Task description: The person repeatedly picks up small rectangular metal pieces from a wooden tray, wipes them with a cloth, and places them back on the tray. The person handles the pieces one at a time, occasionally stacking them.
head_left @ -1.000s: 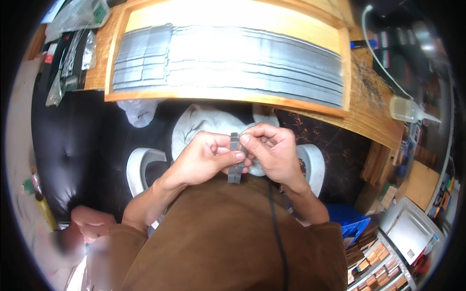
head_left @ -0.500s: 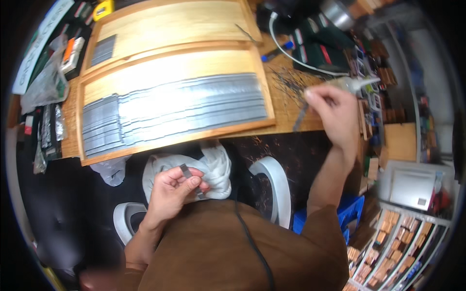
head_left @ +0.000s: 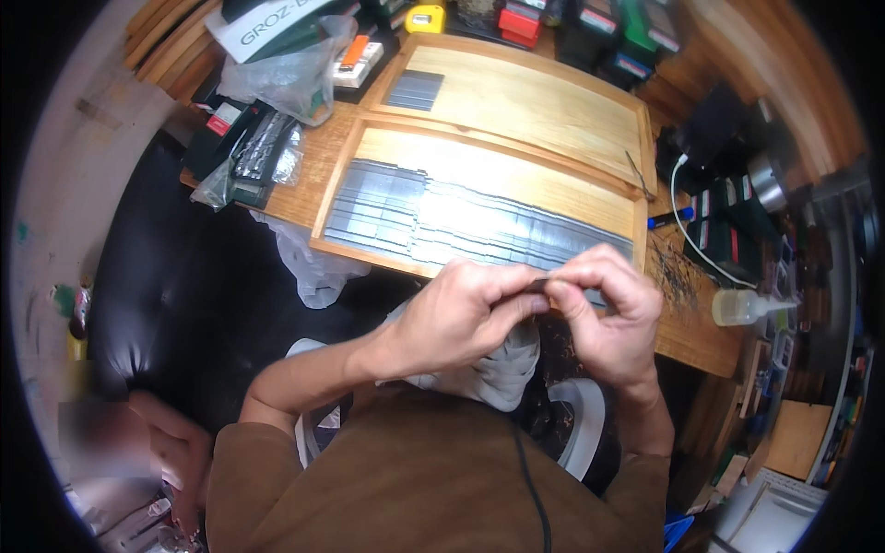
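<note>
My left hand (head_left: 456,313) and my right hand (head_left: 610,309) meet in front of the near wooden tray, fingertips pinched together on a small dark metal strip (head_left: 542,285). The fingers cover most of this strip, so its full shape is hidden. Behind them, the shallow wooden tray (head_left: 369,256) holds rows of flat grey metal strips (head_left: 479,217) laid side by side. A second wooden tray (head_left: 553,66) adjoins it at the back, with a small group of grey strips (head_left: 415,90) at its left end. Below the hands, a whitish cloth (head_left: 507,373) bunches up.
Thin dark slivers (head_left: 678,281) lie scattered on the table right of the trays, near a blue marker (head_left: 670,218) and a nozzled bottle (head_left: 742,307). A plastic bag (head_left: 286,88) sits at left. Chair armrests (head_left: 583,424) flank me; another person (head_left: 175,452) is at lower left.
My right hand has come from above the slivers, where it held a thin dark strip, to join the left hand. The left hand has risen and moved right. The view has swung left.
</note>
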